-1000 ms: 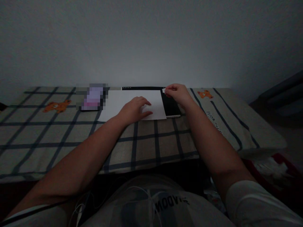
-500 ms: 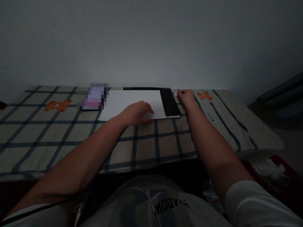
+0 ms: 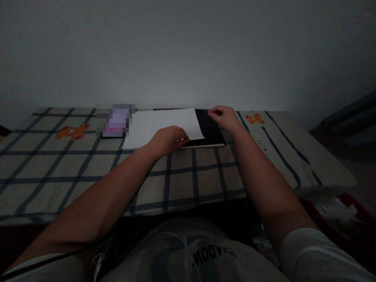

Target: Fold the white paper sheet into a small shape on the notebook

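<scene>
A white sheet of paper (image 3: pixel 164 122) lies over a black-covered notebook (image 3: pixel 207 125) with punched holes along its far edge. My left hand (image 3: pixel 169 140) rests at the paper's near edge, thumb and fingers closed together on that edge. The sheet's right end sits slightly skewed, baring a strip of black cover along the near side. Over the notebook's far right corner is my right hand (image 3: pixel 222 116), fingertips pinched together. Whatever is between those fingertips, if anything, is too small to make out.
A phone (image 3: pixel 116 121) with a lit, blurred screen stands left of the paper. Checked cloth with bear prints (image 3: pixel 73 131) covers the table (image 3: pixel 88 164). A wall (image 3: pixel 188 55) rises behind it. Below right is a red container (image 3: pixel 346 213) with white material inside.
My right hand has moved left, from beside the notebook to over its corner; the small white piece at its fingertips no longer shows. The paper's right end has shifted away from me.
</scene>
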Available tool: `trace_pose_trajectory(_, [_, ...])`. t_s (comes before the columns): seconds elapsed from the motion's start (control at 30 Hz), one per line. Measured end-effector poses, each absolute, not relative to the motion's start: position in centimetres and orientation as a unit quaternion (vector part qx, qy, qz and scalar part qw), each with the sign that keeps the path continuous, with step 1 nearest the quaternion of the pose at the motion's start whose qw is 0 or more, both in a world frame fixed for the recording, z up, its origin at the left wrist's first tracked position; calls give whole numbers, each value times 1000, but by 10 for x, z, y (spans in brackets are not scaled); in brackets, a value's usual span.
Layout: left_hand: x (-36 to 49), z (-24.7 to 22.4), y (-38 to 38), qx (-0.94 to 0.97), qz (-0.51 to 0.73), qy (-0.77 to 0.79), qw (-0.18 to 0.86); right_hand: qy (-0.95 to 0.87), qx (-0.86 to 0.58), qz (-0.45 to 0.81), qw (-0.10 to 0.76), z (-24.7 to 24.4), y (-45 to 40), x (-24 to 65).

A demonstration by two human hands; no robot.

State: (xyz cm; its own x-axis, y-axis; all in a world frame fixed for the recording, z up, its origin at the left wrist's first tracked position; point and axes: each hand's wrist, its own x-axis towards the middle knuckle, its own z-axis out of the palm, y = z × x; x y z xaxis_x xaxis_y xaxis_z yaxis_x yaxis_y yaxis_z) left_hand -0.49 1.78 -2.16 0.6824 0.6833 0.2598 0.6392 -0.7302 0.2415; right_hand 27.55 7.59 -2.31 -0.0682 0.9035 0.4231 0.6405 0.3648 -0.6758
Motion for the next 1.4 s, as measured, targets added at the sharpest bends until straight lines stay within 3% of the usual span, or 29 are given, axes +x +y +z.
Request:
trace_pose_trajectory(0.17, [-6,-18,17,885,178,427,47,-839,-393,271,259,-6,50,248])
trace_pose_trajectory(0.43, [-5,-15,15,860,225,457,36,-836,-422,234,261,-5,44,246])
trace_pose_trajectory(0.7, [-9,-15,14,874,251,413,39,-831,-407,314,212,6,33,241])
trace_pose_trajectory(1.17, [-8,-10,13,826,340,450,6,-746,-409,362,381,8,40,240])
trace_pose_trajectory(1.4, [-8,-11,16,807,366,463,18,-713,-424,385,404,4,42,240])
